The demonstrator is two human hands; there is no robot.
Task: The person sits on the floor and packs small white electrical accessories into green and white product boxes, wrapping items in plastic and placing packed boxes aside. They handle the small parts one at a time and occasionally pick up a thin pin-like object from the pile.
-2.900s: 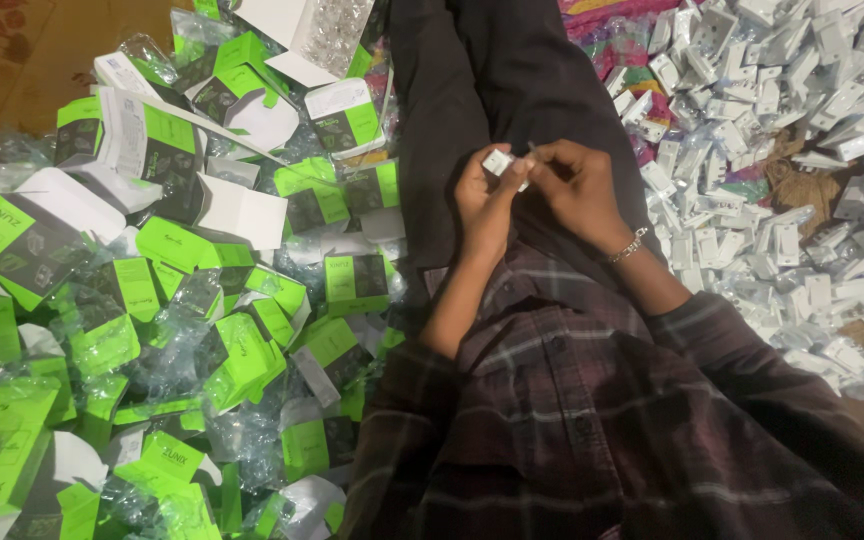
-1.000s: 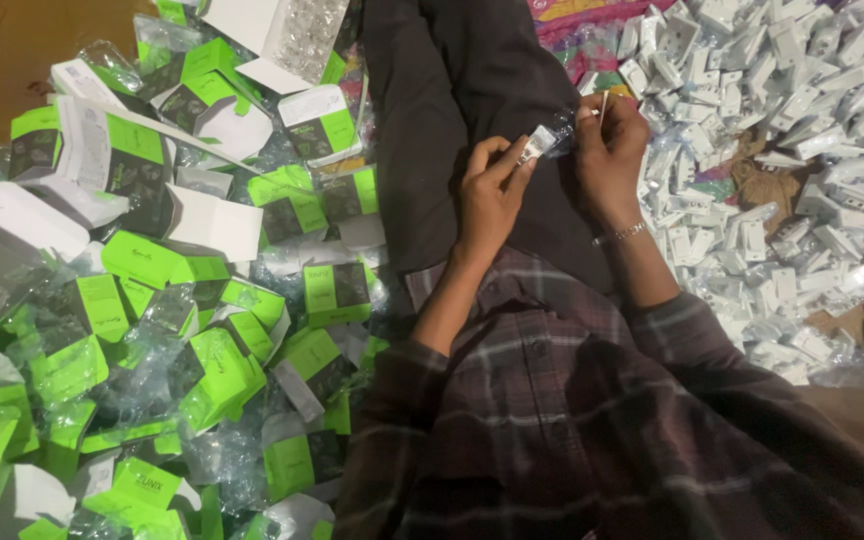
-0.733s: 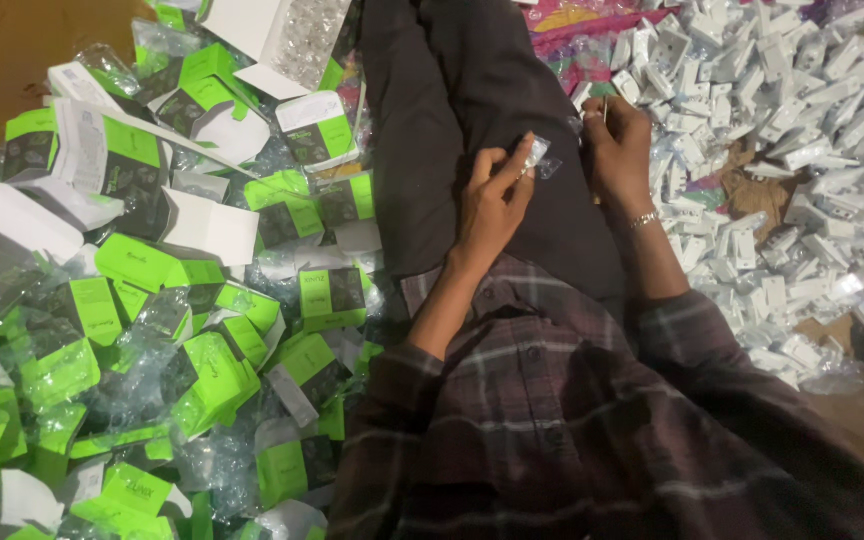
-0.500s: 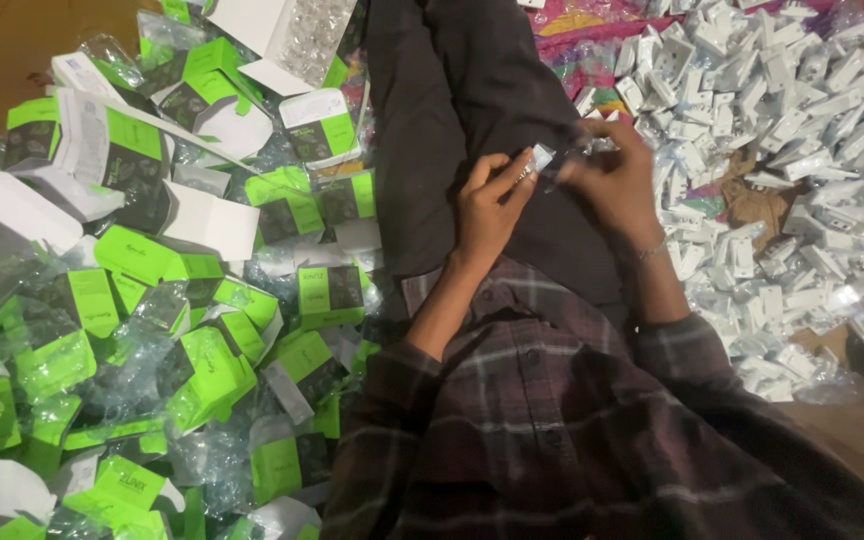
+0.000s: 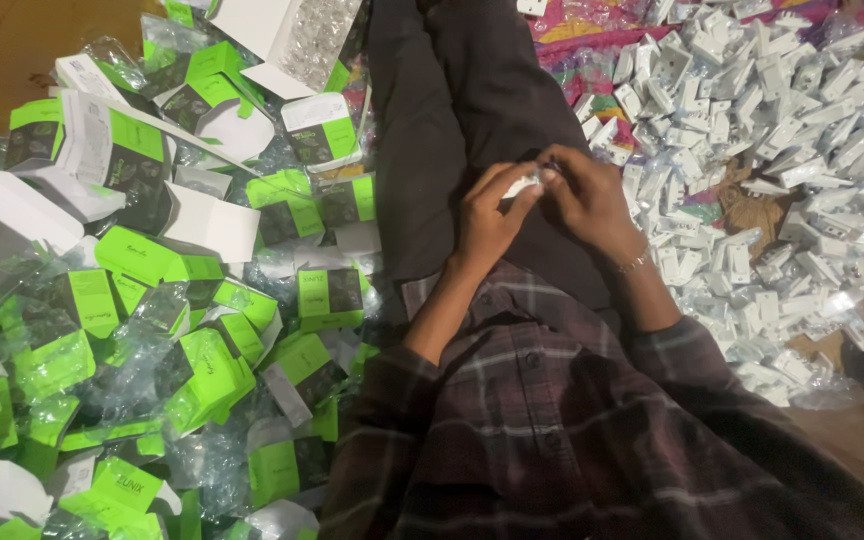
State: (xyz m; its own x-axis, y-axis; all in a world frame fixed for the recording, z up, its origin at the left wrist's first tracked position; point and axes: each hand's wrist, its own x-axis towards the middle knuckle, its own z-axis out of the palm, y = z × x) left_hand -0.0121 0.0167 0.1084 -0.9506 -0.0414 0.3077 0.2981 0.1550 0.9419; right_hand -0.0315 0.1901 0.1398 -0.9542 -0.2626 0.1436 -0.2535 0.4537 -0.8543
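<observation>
Over the lap: left hand (image 5: 487,215) and right hand (image 5: 587,200) closer together than half a second ago, both pinching small white plastic part (image 5: 524,184), now mostly hidden by fingers, only pale edge showing.

The light around me is dim and warm, strongest at about one o'clock, where the pile of small white parts (image 5: 752,150) catches it and nearly washes out to flat white. My dark trousers (image 5: 462,120) swallow the light and show almost no folds. The green boxes (image 5: 152,260) toward nine o'clock glow saturated, and the clear plastic wrappers (image 5: 132,370) among them throw small speckled glints. My left hand (image 5: 487,220) and right hand (image 5: 587,205) look soft, with slightly smeared fingertips. My plaid shirt (image 5: 552,430) at six o'clock is murky and grainy. The corners darken, and fine detail is mushy throughout.
</observation>
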